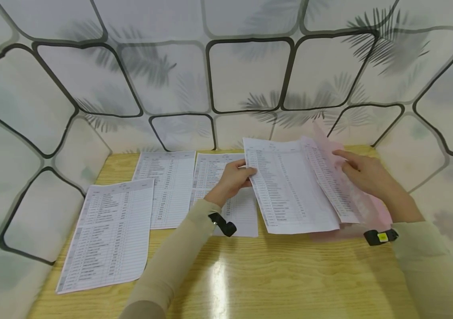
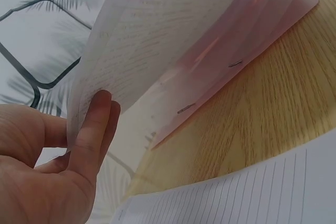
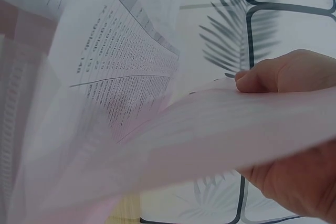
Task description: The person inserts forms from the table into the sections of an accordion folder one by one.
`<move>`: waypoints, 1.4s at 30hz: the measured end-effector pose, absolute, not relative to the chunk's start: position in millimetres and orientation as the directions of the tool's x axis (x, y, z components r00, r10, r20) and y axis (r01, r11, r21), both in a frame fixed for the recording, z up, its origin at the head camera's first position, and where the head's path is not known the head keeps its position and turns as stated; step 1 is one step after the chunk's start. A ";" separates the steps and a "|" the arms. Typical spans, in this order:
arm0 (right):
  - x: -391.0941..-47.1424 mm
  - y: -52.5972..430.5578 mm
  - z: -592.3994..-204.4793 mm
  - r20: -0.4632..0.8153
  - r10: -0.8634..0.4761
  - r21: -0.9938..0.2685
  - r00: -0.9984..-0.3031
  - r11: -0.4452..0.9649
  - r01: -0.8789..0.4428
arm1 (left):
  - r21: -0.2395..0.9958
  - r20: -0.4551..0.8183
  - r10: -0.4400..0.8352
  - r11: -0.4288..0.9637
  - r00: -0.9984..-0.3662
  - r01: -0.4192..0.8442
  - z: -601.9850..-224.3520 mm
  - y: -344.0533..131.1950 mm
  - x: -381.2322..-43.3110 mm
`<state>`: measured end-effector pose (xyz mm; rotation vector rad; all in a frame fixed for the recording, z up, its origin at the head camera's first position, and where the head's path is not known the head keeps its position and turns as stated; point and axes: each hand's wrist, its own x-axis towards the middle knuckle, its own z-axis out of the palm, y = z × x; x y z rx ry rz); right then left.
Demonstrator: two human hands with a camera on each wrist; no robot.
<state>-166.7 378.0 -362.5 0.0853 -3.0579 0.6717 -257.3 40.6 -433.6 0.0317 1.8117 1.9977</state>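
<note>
My left hand (image 1: 231, 180) pinches the left edge of a printed sheet (image 1: 286, 190) between thumb and fingers, holding it up over the table. In the left wrist view the sheet slants up from the fingers (image 2: 93, 129). To its right, a pink folder (image 1: 379, 210) with translucent sleeves stands partly opened. My right hand (image 1: 367, 173) grips the folder's sleeves near their edge, thumb on one side and fingers on the other in the right wrist view. Another printed sheet (image 1: 331, 181) shows beside the pink film. Two staples mark the folder's spine (image 2: 207, 95) in the left wrist view.
Several printed lists lie to the left on the wooden table (image 1: 274, 279): a near sheet (image 1: 108, 235), one behind it (image 1: 168, 188), and another sheet (image 1: 230, 217) under my left forearm. Patterned walls (image 1: 246, 75) enclose the table at the back and sides.
</note>
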 end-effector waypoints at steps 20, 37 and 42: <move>-165.7 379.0 -365.0 0.008 -0.042 -0.415 -0.999 0.909 -0.041 | 0.953 -0.268 0.360 -0.037 -0.894 -0.301 -435.5 60.4 -252.5; -166.8 379.6 -363.5 0.039 -0.057 -0.414 -0.998 0.908 -0.068 | 0.965 -0.248 0.253 -0.022 -0.935 -0.261 -437.2 60.7 -250.7; -165.8 379.2 -362.4 0.016 -0.053 -0.422 -0.998 0.905 -0.054 | 0.967 -0.242 0.246 -0.020 -0.939 -0.255 -437.6 62.0 -248.9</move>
